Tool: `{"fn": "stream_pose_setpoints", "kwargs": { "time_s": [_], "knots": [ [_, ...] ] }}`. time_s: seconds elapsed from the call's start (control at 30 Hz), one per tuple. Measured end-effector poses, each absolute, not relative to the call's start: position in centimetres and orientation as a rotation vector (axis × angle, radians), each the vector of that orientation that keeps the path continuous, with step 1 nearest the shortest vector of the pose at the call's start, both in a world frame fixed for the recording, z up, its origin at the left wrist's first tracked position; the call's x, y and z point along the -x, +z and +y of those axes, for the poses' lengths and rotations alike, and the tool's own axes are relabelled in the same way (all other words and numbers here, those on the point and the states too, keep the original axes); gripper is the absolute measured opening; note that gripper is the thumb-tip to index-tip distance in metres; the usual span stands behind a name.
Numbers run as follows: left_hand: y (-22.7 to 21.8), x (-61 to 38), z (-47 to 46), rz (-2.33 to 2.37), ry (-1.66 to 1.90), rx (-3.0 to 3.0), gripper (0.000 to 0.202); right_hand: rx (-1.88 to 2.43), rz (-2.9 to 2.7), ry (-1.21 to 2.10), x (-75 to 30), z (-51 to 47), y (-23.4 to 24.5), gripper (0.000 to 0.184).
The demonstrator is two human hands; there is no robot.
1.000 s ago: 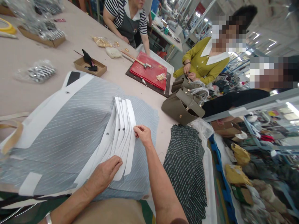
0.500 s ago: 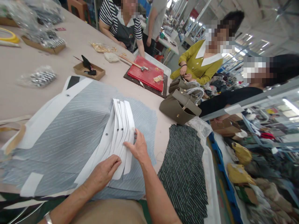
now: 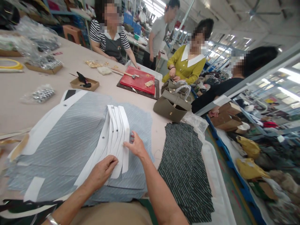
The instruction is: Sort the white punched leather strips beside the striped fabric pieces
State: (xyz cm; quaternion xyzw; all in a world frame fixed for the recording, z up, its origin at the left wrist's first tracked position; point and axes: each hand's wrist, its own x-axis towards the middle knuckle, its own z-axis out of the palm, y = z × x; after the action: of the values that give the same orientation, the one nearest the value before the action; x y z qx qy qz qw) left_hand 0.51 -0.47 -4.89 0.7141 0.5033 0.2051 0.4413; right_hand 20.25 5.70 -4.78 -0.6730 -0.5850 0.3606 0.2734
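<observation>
Risk noted: the fanned white strips (image 3: 126,128) could slip out of order if the left hand (image 3: 103,171), thumb and fingertips together, bears unevenly; whether it pinches a strip cannot be told. Right hand (image 3: 137,146): fingers parted, thumb at the outer edge. Strips lie overlapping on blue striped fabric (image 3: 141,128), slightly curved, 3 dark round fittings (image 3: 103,137) visible.

Bag-making workshop, cut striped fabric (image 3: 185,172), hammer (image 3: 134,76), finished handbags (image 3: 172,104), long worktable (image 3: 62,79), ceiling fan (image 3: 252,12)

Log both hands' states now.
Left hand: fingers curled over fanned, long white flat strips; grip unclear.
Right hand: open, thumb at the strips' edge.
</observation>
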Motion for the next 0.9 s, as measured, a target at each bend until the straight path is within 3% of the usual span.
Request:
{"fn": "stream_pose_setpoints", "kwargs": {
  "time_s": [0.13, 0.4, 0.57, 0.67, 0.77, 0.9],
  "knots": [
    [-4.9, -0.7, -0.7, 1.277, 0.533, -1.786, 0.030, 1.806, -1.853, 0.809, -19.4, 5.0, -3.9, 0.081],
    [-5.4, -1.0, -0.5, 1.323, 0.489, -1.791, 0.035, 2.025, -1.848, 0.683, -17.9, 5.1, -3.9, 0.084],
    [-5.1, -1.0, -0.4, 1.346, 0.470, -1.732, 0.040, 1.886, -1.406, 0.692, -20.4, 4.7, -4.8, 0.079],
    [-5.0, -1.0, -0.4, 1.380, 0.464, -1.683, 0.043, 1.636, -1.065, 0.873, -25.1, 2.8, -4.6, 0.076],
    [-5.2, -0.8, -0.4, 1.386, 0.476, -1.687, 0.043, 1.388, -0.732, 1.069, -31.0, -0.5, -3.6, 0.064],
    [-5.0, -0.8, -0.5, 1.374, 0.516, -1.726, 0.047, 1.321, -0.475, 1.064, -37.0, -5.2, -2.2, 0.052]
  ]
}}
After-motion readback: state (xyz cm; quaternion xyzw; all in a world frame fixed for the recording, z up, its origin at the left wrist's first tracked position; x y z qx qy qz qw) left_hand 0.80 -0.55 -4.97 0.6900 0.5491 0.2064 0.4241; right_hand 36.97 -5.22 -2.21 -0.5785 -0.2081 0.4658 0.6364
